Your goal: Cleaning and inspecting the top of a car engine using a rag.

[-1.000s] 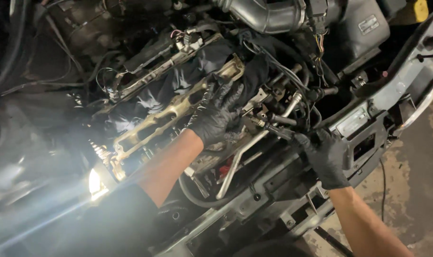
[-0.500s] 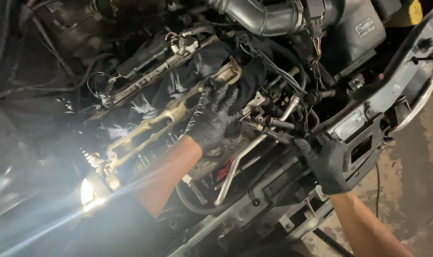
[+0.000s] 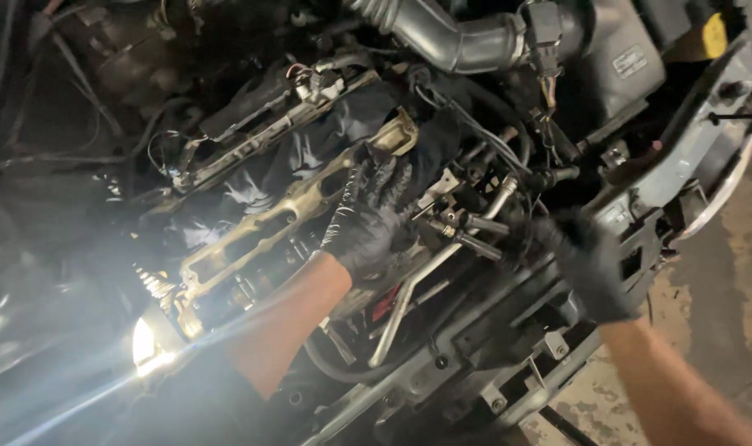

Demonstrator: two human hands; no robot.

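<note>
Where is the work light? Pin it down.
In the head view the work light glows at lower left, just below the near end of the tan slotted metal rail, left of the left forearm.

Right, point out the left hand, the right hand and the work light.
left hand (image 3: 374, 223), head view, back of the black glove, resting on the engine.
right hand (image 3: 595, 268), head view, middle of the blurred black glove.
work light (image 3: 144, 343), head view, bright glowing face.

Dim overall, with flare streaking from a work light (image 3: 144, 345) at lower left; right side motion-blurred.
</note>
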